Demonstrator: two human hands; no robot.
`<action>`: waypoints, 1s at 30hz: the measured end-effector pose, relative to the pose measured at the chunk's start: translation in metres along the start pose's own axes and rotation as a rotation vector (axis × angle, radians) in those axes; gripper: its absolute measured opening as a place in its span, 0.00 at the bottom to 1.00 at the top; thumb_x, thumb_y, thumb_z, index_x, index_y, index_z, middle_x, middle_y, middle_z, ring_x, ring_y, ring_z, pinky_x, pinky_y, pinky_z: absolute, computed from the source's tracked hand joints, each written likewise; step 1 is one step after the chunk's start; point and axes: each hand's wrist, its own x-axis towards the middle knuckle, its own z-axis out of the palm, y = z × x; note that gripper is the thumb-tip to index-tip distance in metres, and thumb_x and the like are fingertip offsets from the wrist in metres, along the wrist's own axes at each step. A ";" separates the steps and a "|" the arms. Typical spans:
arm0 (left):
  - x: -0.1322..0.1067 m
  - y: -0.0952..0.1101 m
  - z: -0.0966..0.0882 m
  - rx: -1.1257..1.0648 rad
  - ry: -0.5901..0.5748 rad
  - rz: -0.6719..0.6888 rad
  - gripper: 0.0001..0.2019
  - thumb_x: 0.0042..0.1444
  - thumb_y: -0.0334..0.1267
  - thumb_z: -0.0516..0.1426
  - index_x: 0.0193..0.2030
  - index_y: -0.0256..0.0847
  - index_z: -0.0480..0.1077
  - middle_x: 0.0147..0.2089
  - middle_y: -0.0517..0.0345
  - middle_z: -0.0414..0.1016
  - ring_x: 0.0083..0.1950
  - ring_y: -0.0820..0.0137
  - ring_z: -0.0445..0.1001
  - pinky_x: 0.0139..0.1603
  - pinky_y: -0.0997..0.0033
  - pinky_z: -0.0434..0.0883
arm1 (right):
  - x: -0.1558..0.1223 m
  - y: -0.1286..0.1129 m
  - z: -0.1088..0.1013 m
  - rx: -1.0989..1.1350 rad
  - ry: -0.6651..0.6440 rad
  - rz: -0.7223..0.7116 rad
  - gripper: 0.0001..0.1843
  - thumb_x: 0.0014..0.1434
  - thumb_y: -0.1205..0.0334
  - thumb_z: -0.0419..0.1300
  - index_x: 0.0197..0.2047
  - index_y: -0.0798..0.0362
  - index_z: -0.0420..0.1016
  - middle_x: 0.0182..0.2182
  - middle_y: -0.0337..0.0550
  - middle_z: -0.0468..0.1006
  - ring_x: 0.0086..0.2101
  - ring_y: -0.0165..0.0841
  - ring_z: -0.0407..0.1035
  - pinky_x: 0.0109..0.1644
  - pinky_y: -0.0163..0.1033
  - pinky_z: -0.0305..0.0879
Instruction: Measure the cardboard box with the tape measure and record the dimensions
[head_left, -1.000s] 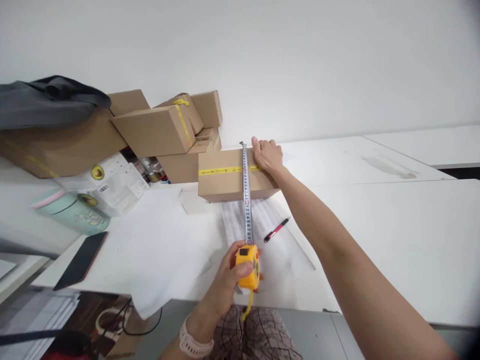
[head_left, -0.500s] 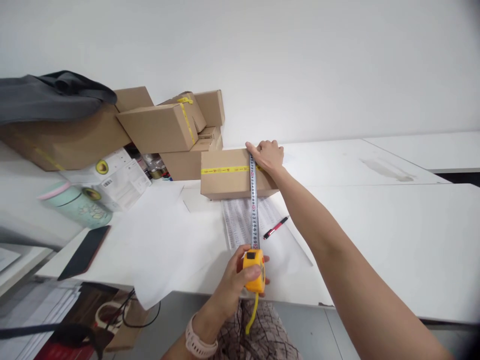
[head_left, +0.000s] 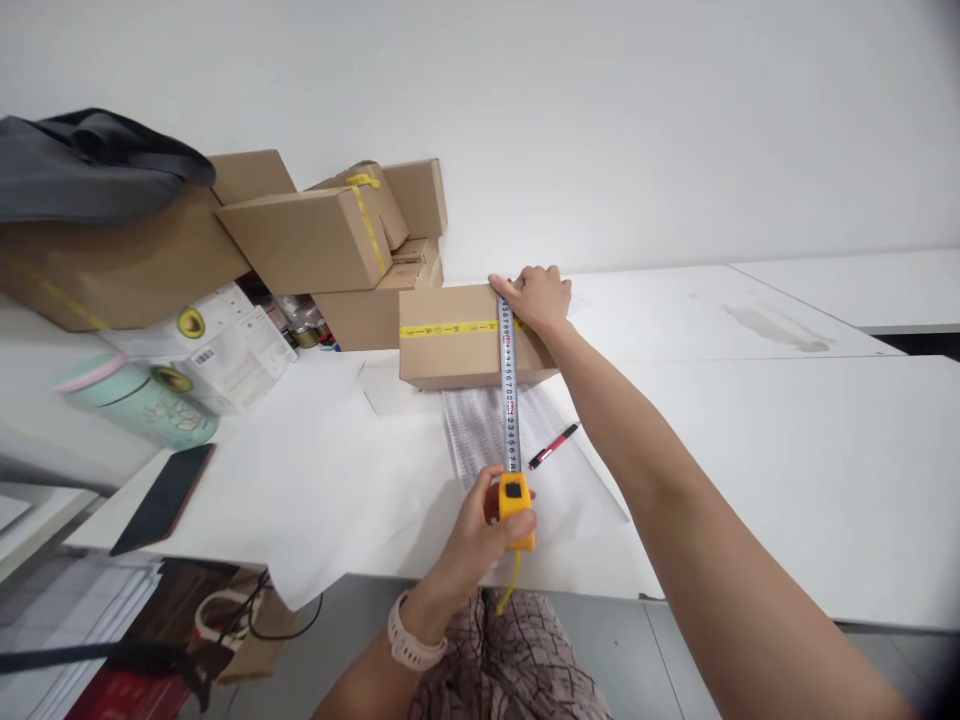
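My left hand point(head_left: 484, 525) grips a yellow tape measure point(head_left: 516, 505) near the table's front edge, its yellow strap hanging below. The metal blade point(head_left: 510, 400) runs out from the case to a cardboard box point(head_left: 450, 360) with yellow printed tape along its top. At the far edge of that box, my right hand point(head_left: 536, 298) presses the blade with its thumb. Its fingers curl over the box's far right corner, and the blade's end is hidden there. Under the blade lies a printed sheet point(head_left: 472, 440), with a red and black pen point(head_left: 553, 446) beside it.
Stacked cardboard boxes point(head_left: 300, 245) stand at the back left, beside dark grey fabric point(head_left: 97, 170). A mint bottle point(head_left: 142, 405), a white box with avocado pictures point(head_left: 240, 350) and a dark flat phone-like object point(head_left: 165, 500) are on the left. The white table point(head_left: 750, 450) extends right.
My left hand has moved the tape measure case slightly forward, and less blade shows. My right hand stays at the box's far edge. The whole view has shifted slightly.
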 end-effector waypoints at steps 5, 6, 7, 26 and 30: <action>0.044 0.032 -0.006 -0.053 -0.050 0.064 0.39 0.49 0.47 0.71 0.65 0.46 0.60 0.51 0.48 0.75 0.42 0.63 0.78 0.39 0.63 0.76 | -0.002 0.001 0.002 0.006 0.012 -0.020 0.31 0.67 0.35 0.46 0.37 0.54 0.74 0.43 0.61 0.78 0.53 0.58 0.65 0.57 0.63 0.58; 0.053 0.038 -0.006 -0.058 -0.066 0.081 0.40 0.50 0.47 0.71 0.66 0.47 0.59 0.51 0.48 0.75 0.42 0.63 0.78 0.38 0.63 0.76 | -0.003 0.002 0.002 0.005 0.017 -0.023 0.31 0.67 0.35 0.46 0.37 0.54 0.74 0.43 0.61 0.78 0.54 0.58 0.64 0.57 0.63 0.58; 0.061 0.043 -0.006 -0.061 -0.078 0.099 0.40 0.51 0.47 0.70 0.67 0.48 0.59 0.52 0.49 0.75 0.42 0.63 0.78 0.38 0.63 0.76 | -0.004 0.002 0.003 0.003 0.021 -0.025 0.31 0.67 0.35 0.45 0.38 0.54 0.73 0.43 0.61 0.78 0.53 0.58 0.64 0.57 0.64 0.58; 0.082 0.044 0.010 -0.138 -0.035 0.161 0.36 0.47 0.48 0.71 0.61 0.48 0.62 0.49 0.53 0.76 0.40 0.63 0.79 0.38 0.63 0.75 | -0.013 0.005 0.002 -0.045 0.022 -0.065 0.36 0.68 0.31 0.39 0.42 0.54 0.73 0.44 0.61 0.76 0.54 0.59 0.63 0.57 0.65 0.58; 0.076 0.049 0.010 -0.167 -0.048 0.139 0.35 0.49 0.49 0.70 0.61 0.47 0.62 0.49 0.51 0.77 0.41 0.62 0.80 0.40 0.62 0.76 | -0.014 0.006 0.001 -0.037 0.022 -0.057 0.38 0.69 0.33 0.35 0.43 0.54 0.73 0.44 0.60 0.75 0.54 0.56 0.63 0.58 0.64 0.57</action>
